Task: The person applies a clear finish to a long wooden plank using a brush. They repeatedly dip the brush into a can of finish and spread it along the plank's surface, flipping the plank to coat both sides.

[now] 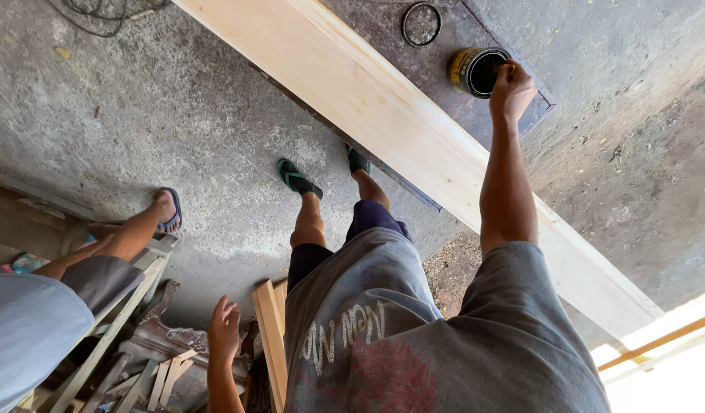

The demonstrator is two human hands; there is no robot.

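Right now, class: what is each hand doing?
Left hand: open, empty, fingers loosely spread beside the wooden slats.
Right hand: closed at the can's rim; contents hidden.

The can (475, 71) is a small round metal tin with a yellow-and-black printed wall and an open top; its interior appears dark. It stands upright on a dark flat panel (383, 30) lying on the concrete floor, just beyond the far edge of a long pale wooden plank (398, 130). Fingers grip its rim on the right side.
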